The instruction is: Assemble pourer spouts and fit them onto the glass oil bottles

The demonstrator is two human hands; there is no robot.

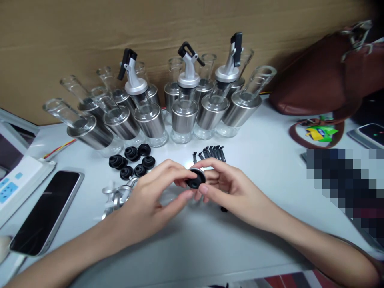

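Note:
Between my hands is a round black stopper (194, 182) with a silver rim, its hollow face turned toward me. My right hand (223, 182) pinches it between thumb and forefinger. My left hand (162, 186) has its fingertips on the left edge and face of the same stopper, the thumb just below. Left of my hands lie several black ribbed stoppers (132, 154), and silver pourer heads (118, 196) sit partly hidden behind my left hand. Several small black levers (213, 153) lie in a row beyond my right hand.
Glass bottles with steel sleeves (184, 116) stand along the cardboard wall (168, 28); three carry lever pourers (189, 66). A phone (46, 212) and a power strip (22, 184) lie left. On the right are a brown bag (315, 76) and a green-yellow packet (321, 133).

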